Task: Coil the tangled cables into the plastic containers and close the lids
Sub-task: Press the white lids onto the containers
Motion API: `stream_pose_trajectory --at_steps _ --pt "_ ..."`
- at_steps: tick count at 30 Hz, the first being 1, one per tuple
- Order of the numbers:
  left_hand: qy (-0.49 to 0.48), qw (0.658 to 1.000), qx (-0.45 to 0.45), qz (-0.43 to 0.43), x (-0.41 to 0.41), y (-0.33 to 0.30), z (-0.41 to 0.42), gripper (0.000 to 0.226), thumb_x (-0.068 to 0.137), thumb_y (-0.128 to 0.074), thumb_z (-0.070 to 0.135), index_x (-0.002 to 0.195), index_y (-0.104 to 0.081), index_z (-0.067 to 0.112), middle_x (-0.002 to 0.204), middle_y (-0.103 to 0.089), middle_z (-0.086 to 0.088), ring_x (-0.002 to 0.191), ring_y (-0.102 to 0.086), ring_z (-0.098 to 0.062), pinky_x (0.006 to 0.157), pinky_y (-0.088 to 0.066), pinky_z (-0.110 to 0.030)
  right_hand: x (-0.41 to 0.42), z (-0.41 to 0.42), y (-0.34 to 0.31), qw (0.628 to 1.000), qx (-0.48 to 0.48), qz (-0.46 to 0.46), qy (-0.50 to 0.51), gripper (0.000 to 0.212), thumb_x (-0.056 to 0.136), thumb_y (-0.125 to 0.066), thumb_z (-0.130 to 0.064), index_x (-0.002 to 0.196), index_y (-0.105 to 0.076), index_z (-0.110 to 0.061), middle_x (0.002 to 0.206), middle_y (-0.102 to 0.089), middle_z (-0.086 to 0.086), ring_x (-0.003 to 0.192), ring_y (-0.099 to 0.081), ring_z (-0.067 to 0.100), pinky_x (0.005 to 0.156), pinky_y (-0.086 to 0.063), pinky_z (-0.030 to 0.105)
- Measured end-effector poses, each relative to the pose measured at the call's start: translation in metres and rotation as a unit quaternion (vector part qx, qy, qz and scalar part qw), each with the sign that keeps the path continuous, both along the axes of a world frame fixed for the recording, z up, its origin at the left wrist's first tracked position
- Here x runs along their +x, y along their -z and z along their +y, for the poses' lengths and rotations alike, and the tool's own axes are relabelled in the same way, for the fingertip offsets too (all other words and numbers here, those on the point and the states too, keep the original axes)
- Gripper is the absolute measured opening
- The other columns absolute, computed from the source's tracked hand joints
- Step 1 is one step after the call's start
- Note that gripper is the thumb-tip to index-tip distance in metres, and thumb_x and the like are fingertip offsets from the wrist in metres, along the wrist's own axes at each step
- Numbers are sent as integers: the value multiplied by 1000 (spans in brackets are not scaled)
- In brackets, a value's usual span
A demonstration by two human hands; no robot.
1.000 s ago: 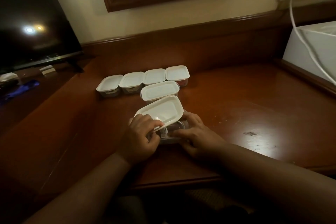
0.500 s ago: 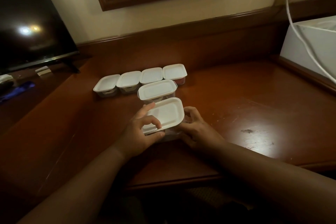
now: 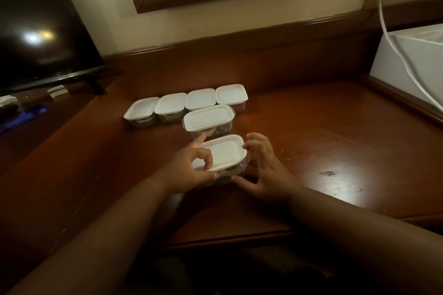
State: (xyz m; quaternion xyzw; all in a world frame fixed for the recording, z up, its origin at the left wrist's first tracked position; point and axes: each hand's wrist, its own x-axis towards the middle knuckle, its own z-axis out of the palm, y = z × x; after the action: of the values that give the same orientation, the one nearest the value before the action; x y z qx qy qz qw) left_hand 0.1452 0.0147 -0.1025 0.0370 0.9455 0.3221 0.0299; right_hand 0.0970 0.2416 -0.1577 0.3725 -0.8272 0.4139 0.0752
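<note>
Now that the lid (image 3: 225,152) lies flat on its container (image 3: 236,171), no longer tilted, left hand (image 3: 189,170) pinches its near edge; right hand (image 3: 266,170) spread open alongside. Needs pressing.

head | looks forward-down | close over desk (image 3: 311,127)

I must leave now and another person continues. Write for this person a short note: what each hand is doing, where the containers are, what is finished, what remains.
Left hand: grips the near-left edge of the white lid, fingers curled on top.
Right hand: open, fingers spread beside the nearest container, thumb at its near corner.
Containers: four closed ones in the back row, a fifth closed one in front of them.
Done: five boxes lidded; lid laid on the sixth.
Left: press this lid down all round; its near edge looks not fully seated.
</note>
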Motion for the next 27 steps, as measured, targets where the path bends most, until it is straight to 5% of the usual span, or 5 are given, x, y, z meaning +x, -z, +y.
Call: stream_pose_trajectory --at_steps 6,10,15,20,27 --pt "30 998 -44 -18 -12 -3 -7 28 74 -82 47 74 -62 27 154 -34 17 141 -24 -11 117 -26 -51 1 -1 -5 999 47 -27 9 42 97 -54 -40 133 -42 -22 161 -12 0 144 -19 14 109 -34 31" --pt "16 998 -63 -11 -13 -3 -2 28 76 -72 60 72 -62 35 156 -33 13 144 -21 -15 118 -21 -57 0 -3 -5 997 73 -27 16 29 100 -48 -38 122 -50 -19 161 -14 -1 144 -25 20 104 -38 27" --pt "2 993 -121 -6 -13 -7 7 55 80 -71 60 126 -47 43 151 -29 14 133 -23 -9 112 -23 -43 -1 -3 -4 995 91 -34 39 25 99 -52 -41 116 -54 -22 164 -9 -4 151 -5 18 116 -24 41" --pt "8 987 -160 -2 -17 -1 5 99 69 -60 78 152 -17 44 154 -21 11 142 -18 -17 114 -18 -44 3 -4 -7 991 122 -42 29 28 101 -46 -40 121 -47 -20 163 -15 -4 143 -29 17 99 -38 24" --pt "3 980 -194 -33 -28 3 2 106 74 -61 77 156 -8 37 151 -18 9 140 -18 -20 116 -22 -45 3 -9 -17 989 133 -29 59 33 101 -41 -45 120 -50 -19 149 -40 1 128 -45 17 97 -40 28"
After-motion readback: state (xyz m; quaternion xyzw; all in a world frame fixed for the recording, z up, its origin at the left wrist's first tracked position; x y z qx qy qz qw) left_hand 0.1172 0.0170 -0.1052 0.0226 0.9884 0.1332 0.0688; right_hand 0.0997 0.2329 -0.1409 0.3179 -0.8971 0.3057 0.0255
